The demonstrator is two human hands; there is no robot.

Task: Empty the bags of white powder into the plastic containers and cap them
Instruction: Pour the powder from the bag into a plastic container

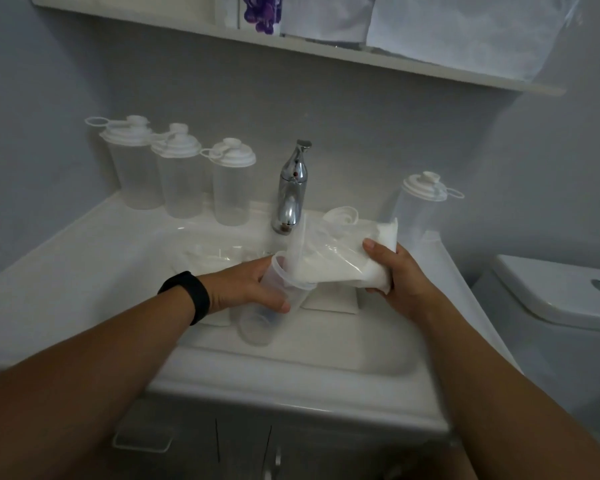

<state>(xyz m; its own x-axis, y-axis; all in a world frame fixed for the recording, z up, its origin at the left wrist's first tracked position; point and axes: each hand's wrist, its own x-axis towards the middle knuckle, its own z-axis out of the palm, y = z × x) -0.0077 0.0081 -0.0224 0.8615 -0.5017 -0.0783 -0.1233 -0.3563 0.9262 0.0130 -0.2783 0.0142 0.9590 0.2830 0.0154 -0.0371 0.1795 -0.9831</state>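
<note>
My left hand [253,289] grips an uncapped clear plastic container [260,320], tilted over the sink with its mouth up and to the right. My right hand [399,282] holds a clear bag of white powder [340,265], its open end tucked into the container's mouth. Three capped, clear containers [181,178] stand in a row on the sink's back left ledge. Another capped container [423,206] stands at the back right. More bags of white powder [329,303] lie in the basin under my hands.
A chrome tap [291,192] rises behind the bag. The white sink [291,368] sits on a cabinet. A toilet cistern [561,296] stands at the right. A shelf [361,57] with folded white cloths runs overhead.
</note>
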